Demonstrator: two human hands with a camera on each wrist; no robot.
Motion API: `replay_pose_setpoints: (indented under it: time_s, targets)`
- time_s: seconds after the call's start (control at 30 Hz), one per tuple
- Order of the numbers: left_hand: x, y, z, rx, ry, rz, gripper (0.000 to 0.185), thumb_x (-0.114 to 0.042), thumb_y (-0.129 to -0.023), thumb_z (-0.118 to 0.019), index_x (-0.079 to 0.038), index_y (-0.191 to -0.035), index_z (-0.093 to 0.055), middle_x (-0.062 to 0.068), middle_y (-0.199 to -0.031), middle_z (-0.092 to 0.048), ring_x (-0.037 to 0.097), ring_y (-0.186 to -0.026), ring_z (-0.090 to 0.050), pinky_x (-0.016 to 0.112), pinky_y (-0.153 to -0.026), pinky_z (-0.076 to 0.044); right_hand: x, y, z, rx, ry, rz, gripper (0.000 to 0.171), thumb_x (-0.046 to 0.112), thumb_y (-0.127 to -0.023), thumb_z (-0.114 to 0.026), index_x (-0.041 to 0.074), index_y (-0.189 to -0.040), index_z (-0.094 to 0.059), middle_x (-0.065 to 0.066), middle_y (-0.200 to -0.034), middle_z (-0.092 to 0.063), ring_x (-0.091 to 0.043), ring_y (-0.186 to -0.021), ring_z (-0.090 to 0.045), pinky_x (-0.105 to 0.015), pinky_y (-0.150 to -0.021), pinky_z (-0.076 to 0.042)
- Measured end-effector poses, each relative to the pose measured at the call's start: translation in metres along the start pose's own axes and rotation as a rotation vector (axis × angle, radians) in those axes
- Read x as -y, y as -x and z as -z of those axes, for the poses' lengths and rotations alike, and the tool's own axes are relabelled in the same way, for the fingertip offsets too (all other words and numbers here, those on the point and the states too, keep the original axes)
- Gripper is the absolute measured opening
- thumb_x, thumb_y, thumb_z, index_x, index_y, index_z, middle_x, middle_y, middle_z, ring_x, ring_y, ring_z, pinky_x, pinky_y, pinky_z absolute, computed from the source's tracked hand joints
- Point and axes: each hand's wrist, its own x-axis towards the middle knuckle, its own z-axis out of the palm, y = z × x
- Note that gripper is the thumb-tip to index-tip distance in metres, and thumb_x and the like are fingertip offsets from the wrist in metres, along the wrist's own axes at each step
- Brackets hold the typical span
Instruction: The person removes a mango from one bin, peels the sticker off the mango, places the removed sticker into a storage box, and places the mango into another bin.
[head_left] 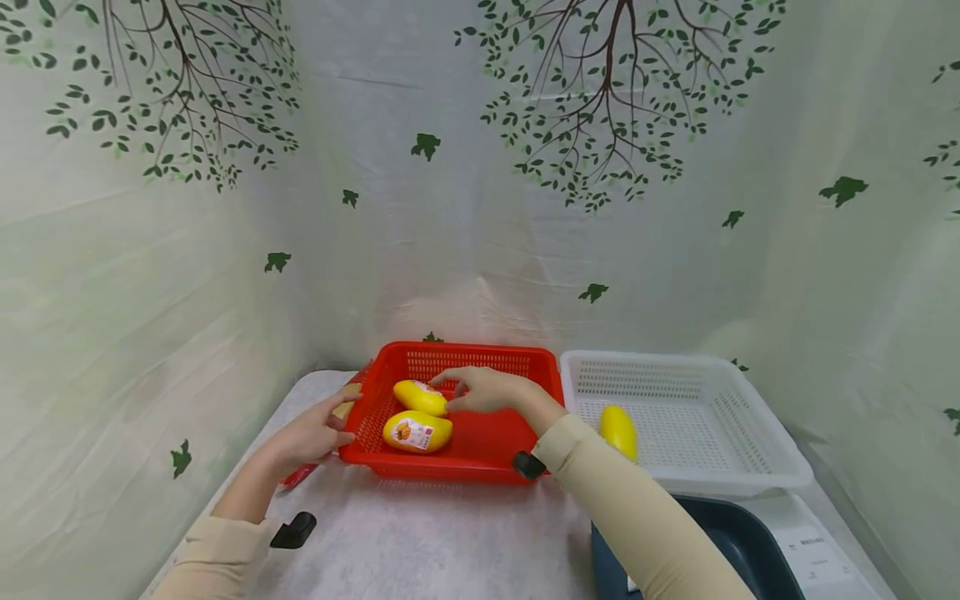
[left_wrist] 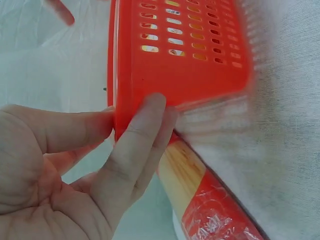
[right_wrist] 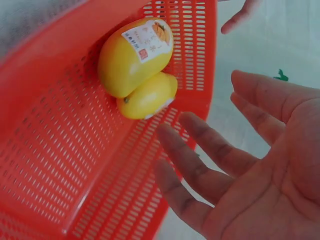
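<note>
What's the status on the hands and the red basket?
Left hand grips the red basket rim. Right hand open, reaching over two yellow mangoes inside. Third mango in the white basket. Nothing blocking.

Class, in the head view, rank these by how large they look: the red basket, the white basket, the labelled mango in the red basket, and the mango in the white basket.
1. White basket, though it sits nearer the camera.
2. Red basket.
3. Labelled mango.
4. Mango in the white basket, partly hidden by the sleeve, so unsure.
</note>
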Motion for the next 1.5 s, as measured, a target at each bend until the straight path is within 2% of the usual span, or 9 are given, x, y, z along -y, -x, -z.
replay_pose_setpoints:
  time_s: [0.23,0.37,0.57,0.7,0.83,1.03,1.2,1.33,1.5]
  targets:
    - [0.002,-0.001,-0.003,0.004,0.068,0.019,0.069,-0.003,-0.101,-0.063,-0.006,-0.164,-0.034,0.025,-0.124,-0.058,0.024,-0.089,-0.066,0.036,-0.075,-0.063,0.01,-0.025,-0.007,0.101,-0.036,-0.035,0.055,0.022,-0.107,-0.065,0.022,-0.161,-0.051,-0.011,-0.168,-0.045,-0.033,-0.142,-0.053,-0.055,-0.12,-0.049]
    - [0.004,0.0,-0.004,0.004,0.098,0.045,0.07,-0.004,-0.101,-0.064,-0.008,-0.164,-0.034,0.022,-0.12,-0.057,0.024,-0.089,-0.065,0.036,-0.076,-0.063,0.012,-0.035,-0.014,0.165,-0.092,-0.105,0.057,0.021,-0.107,-0.064,0.021,-0.162,-0.049,-0.014,-0.17,-0.04,-0.037,-0.139,-0.052,-0.06,-0.118,-0.049]
    - [0.006,0.001,-0.004,-0.007,0.128,0.063,0.073,-0.005,-0.101,-0.065,-0.011,-0.166,-0.032,0.024,-0.126,-0.058,0.025,-0.09,-0.068,0.039,-0.082,-0.067,0.015,-0.052,-0.019,0.235,-0.054,-0.212,0.056,0.032,-0.105,-0.068,0.033,-0.159,-0.053,-0.008,-0.17,-0.04,-0.034,-0.134,-0.056,-0.057,-0.113,-0.052]
    - [0.005,0.001,-0.002,-0.008,0.136,0.074,0.076,-0.007,-0.101,-0.066,-0.013,-0.167,-0.029,0.025,-0.131,-0.057,0.025,-0.092,-0.069,0.04,-0.085,-0.067,0.017,-0.062,-0.019,0.242,-0.123,-0.278,0.055,0.029,-0.103,-0.071,0.032,-0.156,-0.057,-0.011,-0.167,-0.042,-0.039,-0.132,-0.057,-0.058,-0.112,-0.054]
    - [0.005,0.003,-0.002,-0.026,0.129,0.083,0.075,-0.007,-0.102,-0.066,-0.014,-0.167,-0.03,0.025,-0.131,-0.057,0.025,-0.092,-0.068,0.04,-0.086,-0.067,0.015,-0.07,-0.02,0.226,-0.163,-0.306,0.054,0.027,-0.101,-0.073,0.03,-0.153,-0.06,-0.012,-0.167,-0.042,-0.038,-0.135,-0.052,-0.057,-0.115,-0.053]
    - [0.005,0.0,-0.01,-0.016,0.143,0.082,0.075,-0.006,-0.101,-0.066,-0.014,-0.166,-0.032,0.024,-0.131,-0.059,0.025,-0.095,-0.069,0.043,-0.088,-0.067,0.005,-0.072,-0.027,0.183,-0.216,-0.406,0.048,0.028,-0.097,-0.078,0.033,-0.144,-0.068,-0.013,-0.163,-0.047,-0.035,-0.135,-0.048,-0.056,-0.109,-0.056]
    - [0.005,0.0,-0.012,-0.035,0.12,0.083,0.075,-0.008,-0.1,-0.068,-0.016,-0.167,-0.033,0.024,-0.132,-0.059,0.025,-0.097,-0.068,0.042,-0.087,-0.067,0.004,-0.074,-0.029,0.146,-0.235,-0.424,0.046,0.028,-0.095,-0.08,0.032,-0.141,-0.071,-0.013,-0.163,-0.047,-0.035,-0.135,-0.044,-0.056,-0.111,-0.054]
    - [0.006,0.002,-0.009,-0.045,0.114,0.089,0.076,-0.008,-0.101,-0.067,-0.016,-0.167,-0.032,0.025,-0.133,-0.059,0.025,-0.097,-0.068,0.041,-0.086,-0.067,0.011,-0.08,-0.03,0.208,-0.161,-0.39,0.038,0.026,-0.097,-0.078,0.029,-0.134,-0.073,-0.01,-0.151,-0.053,-0.03,-0.129,-0.044,-0.049,-0.107,-0.054]
    - [0.004,0.003,-0.011,-0.037,0.119,0.083,0.075,-0.008,-0.101,-0.067,-0.014,-0.168,-0.032,0.024,-0.131,-0.06,0.025,-0.095,-0.068,0.041,-0.085,-0.068,0.016,-0.079,-0.031,0.273,-0.122,-0.421,0.022,0.016,-0.096,-0.079,0.026,-0.116,-0.076,-0.006,-0.127,-0.058,-0.026,-0.119,-0.049,-0.042,-0.097,-0.056]
